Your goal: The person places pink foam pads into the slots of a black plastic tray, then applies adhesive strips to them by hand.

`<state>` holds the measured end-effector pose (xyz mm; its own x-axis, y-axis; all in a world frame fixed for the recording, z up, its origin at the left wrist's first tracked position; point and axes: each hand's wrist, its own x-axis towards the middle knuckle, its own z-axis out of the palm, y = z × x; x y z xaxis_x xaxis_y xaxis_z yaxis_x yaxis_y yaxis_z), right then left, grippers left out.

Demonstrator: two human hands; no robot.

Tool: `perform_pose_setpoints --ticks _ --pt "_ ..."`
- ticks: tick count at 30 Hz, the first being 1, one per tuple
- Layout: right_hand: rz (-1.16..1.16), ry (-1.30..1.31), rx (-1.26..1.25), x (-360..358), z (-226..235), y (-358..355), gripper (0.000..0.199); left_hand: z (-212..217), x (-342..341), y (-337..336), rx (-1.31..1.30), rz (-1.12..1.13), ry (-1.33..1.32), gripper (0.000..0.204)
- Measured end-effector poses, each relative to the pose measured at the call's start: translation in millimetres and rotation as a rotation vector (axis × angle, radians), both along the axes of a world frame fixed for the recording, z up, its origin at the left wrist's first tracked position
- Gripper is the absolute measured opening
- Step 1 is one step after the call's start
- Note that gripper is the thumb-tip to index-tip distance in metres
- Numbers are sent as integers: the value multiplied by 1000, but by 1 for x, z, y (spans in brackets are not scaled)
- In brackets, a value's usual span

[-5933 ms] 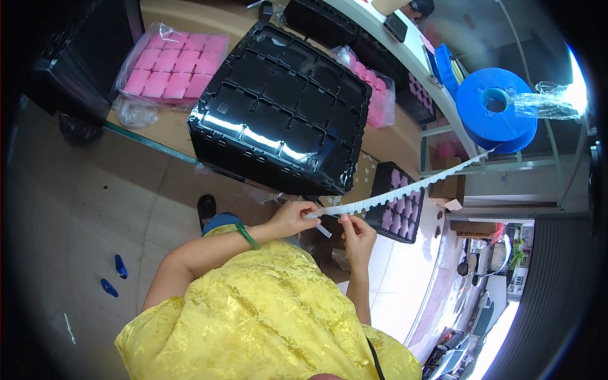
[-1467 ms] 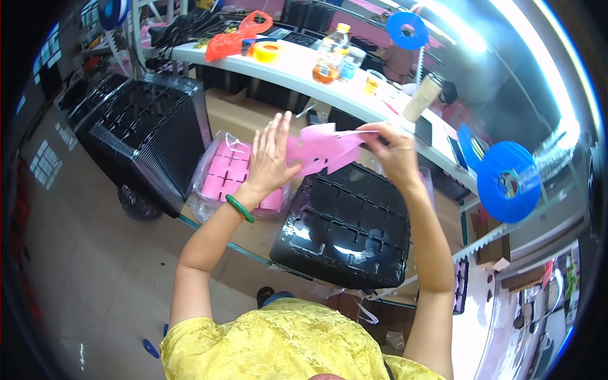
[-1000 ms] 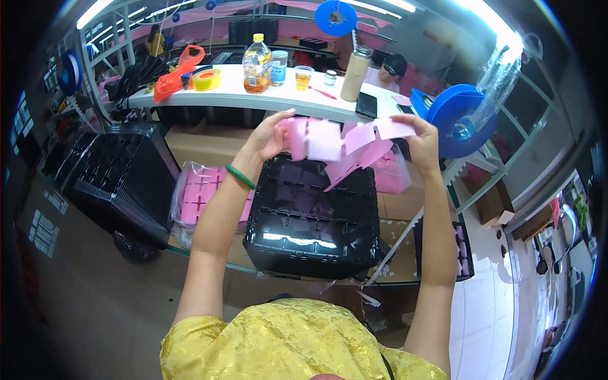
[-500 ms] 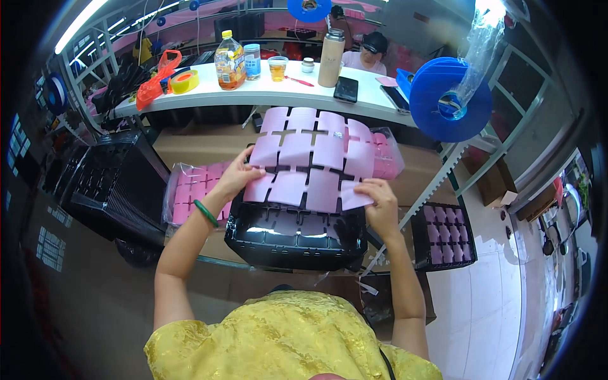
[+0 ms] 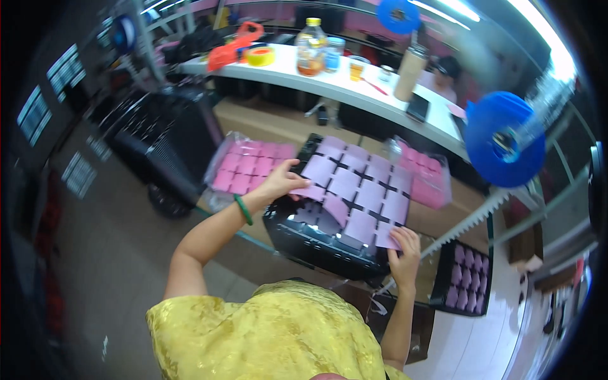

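Observation:
A pink slotted sheet [image 5: 373, 183], divided into a grid of linked pads, lies over a black plastic tray [image 5: 323, 244]. Most of it rests flat on top. Along the near left edge one pad curls up, and the dark glossy tray shows beneath. My left hand [image 5: 283, 180], a green bangle on its wrist, pinches the sheet's left corner between thumb and fingers. At the near right corner, my right hand [image 5: 405, 247] is closed on the sheet's edge with thumb and fingertips.
Clear bags of pink sheets lie left [image 5: 250, 166] and right [image 5: 429, 180]. Black trays are stacked [image 5: 168, 149] at far left. A pink-filled tray [image 5: 468, 278] sits lower right, near a toothed white strip [image 5: 468, 218] and blue reel [image 5: 500, 136]. Bottles stand on the white shelf [image 5: 278, 75]; a person is beyond.
The pink sheet, raised and bowed before, now lies lower and flatter over the tray. Both hands still hold its near corners. The whole view has turned and shifted.

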<state>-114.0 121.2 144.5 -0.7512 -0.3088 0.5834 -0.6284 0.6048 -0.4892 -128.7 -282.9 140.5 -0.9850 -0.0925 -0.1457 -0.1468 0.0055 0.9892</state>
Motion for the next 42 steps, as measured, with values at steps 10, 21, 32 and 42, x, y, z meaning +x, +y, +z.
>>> perform_pose_setpoints --ticks 10,21,32,42 --pt "30 58 -25 11 1 -8 13 -7 36 -29 134 177 152 78" --pt "68 53 25 8 4 -6 15 38 -3 16 315 150 -102 111" --pt "75 -20 15 6 -8 -6 13 7 31 -10 -66 226 55 54" --pt "37 -45 33 25 -5 1 12 -12 49 11 -10 242 115 53"
